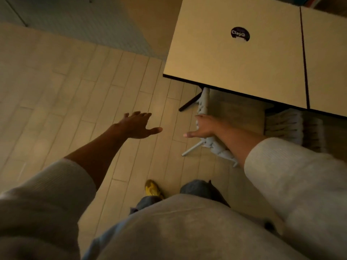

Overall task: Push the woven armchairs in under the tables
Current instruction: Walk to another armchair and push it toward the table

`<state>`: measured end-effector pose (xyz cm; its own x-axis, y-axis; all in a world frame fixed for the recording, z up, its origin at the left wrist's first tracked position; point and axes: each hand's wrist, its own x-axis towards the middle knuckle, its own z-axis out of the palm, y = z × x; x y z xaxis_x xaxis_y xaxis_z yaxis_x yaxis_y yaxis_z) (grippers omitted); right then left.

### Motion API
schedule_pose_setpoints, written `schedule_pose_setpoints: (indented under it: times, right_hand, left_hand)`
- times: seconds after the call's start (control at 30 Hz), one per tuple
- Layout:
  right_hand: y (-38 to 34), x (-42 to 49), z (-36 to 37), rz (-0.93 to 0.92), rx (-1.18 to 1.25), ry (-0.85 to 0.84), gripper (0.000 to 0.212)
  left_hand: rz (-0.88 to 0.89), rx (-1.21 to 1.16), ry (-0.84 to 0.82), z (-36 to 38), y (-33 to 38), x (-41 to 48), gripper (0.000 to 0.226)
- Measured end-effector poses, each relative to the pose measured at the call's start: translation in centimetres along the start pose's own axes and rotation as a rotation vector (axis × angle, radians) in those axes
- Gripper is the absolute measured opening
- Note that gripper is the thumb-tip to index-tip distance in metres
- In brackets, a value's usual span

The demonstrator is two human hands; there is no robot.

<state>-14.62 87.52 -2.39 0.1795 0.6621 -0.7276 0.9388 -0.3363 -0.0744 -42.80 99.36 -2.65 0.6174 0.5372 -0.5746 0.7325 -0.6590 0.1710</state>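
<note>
Right hand (203, 126) rests on woven armchair (217, 145); left hand (138, 125) apart.

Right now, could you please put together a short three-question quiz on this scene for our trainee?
1. True or false: the left hand is gripping the armchair.
2. Which hand touches the armchair's woven arm? A) left B) right C) both
3. Fill in: the round dark sticker lies on top of the ____.

Key
1. False: it hangs open over the floor.
2. B: the right hand rests on it.
3. Table.
</note>
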Motion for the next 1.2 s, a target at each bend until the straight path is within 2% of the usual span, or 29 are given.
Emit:
schedule_pose_setpoints:
  times: [0.13,0.23,0.53,0.63,0.9,1.07,1.17,1.2]
  right_hand:
    - [-2.5,2.6,-3.4,0.035,-0.034,0.045,0.124]
    - [-3.4,5.6,-6.8,0.058,-0.03,0.077,0.118]
    - [-4.7,16.4,-18.6,0.062,0.129,0.289,0.095]
    - [-5.0,20.6,-23.9,0.096,0.159,0.288,0.097]
    - [-6.8,32.4,-35.9,0.15,0.178,0.139,0.107]
    - [-8.4,39.7,-43.1,0.241,0.307,0.115,0.111]
    - [-9.1,43.8,-46.8,0.273,0.408,0.16,0.126]
    - [-9.4,45.3,-48.0,0.308,0.421,0.177,0.124]
  left_hand:
    - [0.03,0.067,-0.018,-4.0,-4.8,3.3,0.111]
    - [0.059,0.117,-0.024,-7.1,-7.8,6.9,0.109]
    - [0.15,0.225,-0.046,-20.0,-15.5,19.0,0.104]
    - [0.125,0.23,-0.011,-25.6,-18.9,23.9,0.105]
    - [0.159,0.228,0.043,-36.5,-27.7,36.5,0.103]
    - [0.274,0.303,0.024,-43.3,-33.6,46.5,0.108]
    - [0.348,0.321,0.011,-48.7,-36.2,51.4,0.104]
    - [0.365,0.339,0.023,-50.7,-37.0,53.3,0.104]
